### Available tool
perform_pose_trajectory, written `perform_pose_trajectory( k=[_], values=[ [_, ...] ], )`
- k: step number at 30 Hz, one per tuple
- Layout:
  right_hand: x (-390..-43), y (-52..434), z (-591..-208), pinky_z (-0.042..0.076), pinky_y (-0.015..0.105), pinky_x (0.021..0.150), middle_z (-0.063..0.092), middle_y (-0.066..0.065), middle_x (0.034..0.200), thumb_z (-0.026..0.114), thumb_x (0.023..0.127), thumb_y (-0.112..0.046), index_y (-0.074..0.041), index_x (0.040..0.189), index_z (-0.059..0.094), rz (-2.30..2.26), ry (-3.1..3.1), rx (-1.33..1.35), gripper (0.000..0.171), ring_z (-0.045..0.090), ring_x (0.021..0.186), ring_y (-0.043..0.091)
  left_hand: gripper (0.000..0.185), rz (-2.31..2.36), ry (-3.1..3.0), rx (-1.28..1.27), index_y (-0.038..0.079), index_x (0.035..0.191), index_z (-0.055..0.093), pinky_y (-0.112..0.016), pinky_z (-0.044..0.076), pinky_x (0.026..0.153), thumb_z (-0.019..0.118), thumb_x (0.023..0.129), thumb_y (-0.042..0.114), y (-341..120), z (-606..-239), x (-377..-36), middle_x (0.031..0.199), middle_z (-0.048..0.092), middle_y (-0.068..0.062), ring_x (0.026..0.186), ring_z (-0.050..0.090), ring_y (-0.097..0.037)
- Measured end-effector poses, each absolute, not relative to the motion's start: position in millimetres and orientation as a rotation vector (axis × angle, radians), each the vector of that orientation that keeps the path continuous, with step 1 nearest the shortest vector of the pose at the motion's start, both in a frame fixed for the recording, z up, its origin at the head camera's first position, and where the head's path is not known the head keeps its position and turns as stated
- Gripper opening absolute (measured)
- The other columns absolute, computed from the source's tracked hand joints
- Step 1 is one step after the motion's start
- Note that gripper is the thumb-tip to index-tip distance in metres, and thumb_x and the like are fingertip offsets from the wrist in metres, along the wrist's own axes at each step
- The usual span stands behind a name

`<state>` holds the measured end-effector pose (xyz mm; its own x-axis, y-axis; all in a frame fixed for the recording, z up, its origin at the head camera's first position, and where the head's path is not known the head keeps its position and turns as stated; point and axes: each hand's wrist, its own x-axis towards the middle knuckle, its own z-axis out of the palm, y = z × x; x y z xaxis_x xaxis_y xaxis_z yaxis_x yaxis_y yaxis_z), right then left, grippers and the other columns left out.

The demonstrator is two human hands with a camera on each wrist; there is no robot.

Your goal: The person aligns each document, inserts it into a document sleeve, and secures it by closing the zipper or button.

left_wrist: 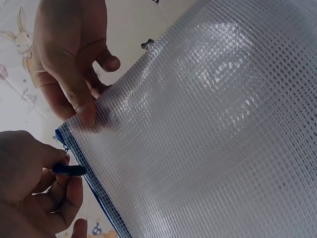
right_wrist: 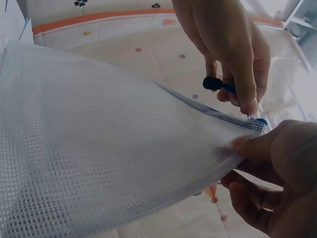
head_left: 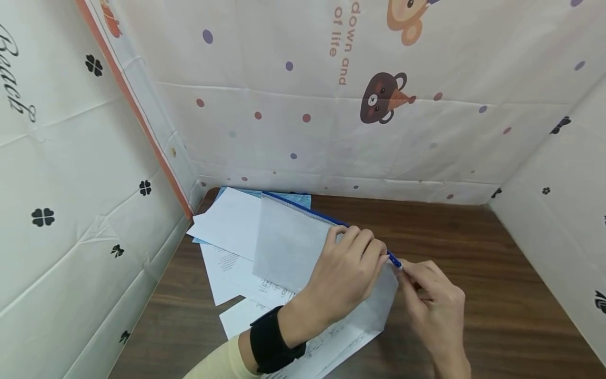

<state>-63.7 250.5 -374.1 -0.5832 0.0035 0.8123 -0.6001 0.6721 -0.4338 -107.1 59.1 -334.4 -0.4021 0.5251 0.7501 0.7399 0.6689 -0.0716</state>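
A clear mesh zip pouch (head_left: 289, 242) with a blue zipper edge lies tilted over loose papers (head_left: 232, 223) on the brown table (head_left: 473, 247). My left hand (head_left: 371, 255), with a black band on its wrist, pinches the pouch's near corner at the zipper end. My right hand (head_left: 406, 269) pinches the small blue zipper pull (head_left: 394, 260) just beside it. In the left wrist view the left hand (left_wrist: 91, 109) grips the mesh pouch (left_wrist: 208, 124), and the zipper pull (left_wrist: 69, 170) sits in the other hand's fingers. The right wrist view shows the right hand (right_wrist: 235, 94) holding the zipper pull (right_wrist: 217, 83) above the pouch (right_wrist: 109, 144).
Printed fabric walls enclose the table on the left (head_left: 71, 184), back (head_left: 379, 131) and right (head_left: 568, 210). A light blue sheet (head_left: 298, 199) peeks out under the papers at the back left. Bare wood shows to the right of the hands.
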Motion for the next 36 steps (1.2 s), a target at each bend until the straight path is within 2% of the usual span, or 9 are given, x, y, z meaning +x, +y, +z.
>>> perform_pose_trajectory(
  k=[2,3,6,9,16,19,25,36],
  values=[
    [-62.5,249.7,-373.4,0.048,0.011,0.054,0.074,0.012,0.08,0.078,0.097,-0.004,0.003,0.097,0.081,0.947,-2.047,0.461,0.008,0.06,0.064,-0.001,0.02,-0.364,-2.117,-0.966,0.015,0.102,0.073,-0.04,0.048,0.094,0.058,0.11,0.025,58.9,-333.5,-107.8,0.094,0.066,0.004,0.088,0.06,-0.014],
    [-62.2,249.4,-373.1,0.05,0.012,0.054,0.076,0.013,0.083,0.078,0.093,0.005,0.003,0.098,0.081,0.969,-2.046,0.466,0.006,0.064,0.063,0.001,0.019,-0.372,-2.122,-0.964,0.015,0.102,0.074,-0.041,0.049,0.094,0.059,0.109,0.025,58.6,-333.2,-108.3,0.094,0.067,0.004,0.088,0.061,-0.014],
    [-61.0,248.8,-371.7,0.055,0.015,0.056,0.078,0.017,0.088,0.077,0.083,0.021,0.003,0.102,0.081,1.029,-2.06,0.463,0.026,0.071,0.063,0.005,0.017,-0.384,-2.126,-0.955,0.016,0.101,0.074,-0.041,0.049,0.094,0.062,0.108,0.025,57.5,-332.5,-110.3,0.094,0.068,0.004,0.089,0.061,-0.014],
    [-59.2,246.9,-372.0,0.056,0.019,0.056,0.077,0.02,0.091,0.072,0.081,0.03,0.006,0.105,0.078,1.118,-2.077,0.458,0.034,0.073,0.065,0.006,0.016,-0.395,-2.125,-0.956,0.015,0.102,0.074,-0.041,0.049,0.093,0.062,0.108,0.024,55.4,-332.4,-111.5,0.094,0.067,0.004,0.089,0.061,-0.014],
    [-57.5,242.5,-375.4,0.06,0.022,0.063,0.075,0.022,0.094,0.061,0.09,0.028,0.009,0.113,0.066,1.224,-2.11,0.515,0.03,0.076,0.077,0.005,0.016,-0.468,-2.137,-0.941,0.015,0.102,0.075,-0.039,0.048,0.092,0.061,0.108,0.022,50.0,-331.4,-114.6,0.092,0.066,0.004,0.09,0.06,-0.014],
    [-57.8,242.2,-374.5,0.06,0.023,0.065,0.076,0.021,0.096,0.062,0.092,0.026,0.01,0.114,0.065,1.23,-2.096,0.528,0.028,0.077,0.078,0.008,0.018,-0.477,-2.133,-0.944,0.015,0.102,0.075,-0.039,0.048,0.091,0.06,0.108,0.022,48.2,-330.3,-114.6,0.092,0.066,0.005,0.089,0.06,-0.013],
    [-59.2,244.8,-375.1,0.06,0.023,0.067,0.076,0.025,0.102,0.062,0.091,0.026,0.008,0.122,0.068,1.245,-2.077,0.546,0.036,0.077,0.079,0.008,0.017,-0.449,-2.131,-0.912,0.015,0.1,0.075,-0.04,0.049,0.091,0.061,0.108,0.021,40.1,-330.4,-118.5,0.092,0.066,0.004,0.091,0.061,-0.014],
    [-60.2,246.4,-377.4,0.06,0.022,0.069,0.076,0.02,0.1,0.06,0.091,0.028,0.008,0.112,0.073,1.259,-2.033,0.526,0.032,0.077,0.082,0.007,0.016,-0.482,-2.183,-0.858,0.014,0.099,0.072,-0.042,0.05,0.092,0.061,0.108,0.02,21.2,-326.6,-125.7,0.093,0.065,0.003,0.092,0.062,-0.017]
  ],
)
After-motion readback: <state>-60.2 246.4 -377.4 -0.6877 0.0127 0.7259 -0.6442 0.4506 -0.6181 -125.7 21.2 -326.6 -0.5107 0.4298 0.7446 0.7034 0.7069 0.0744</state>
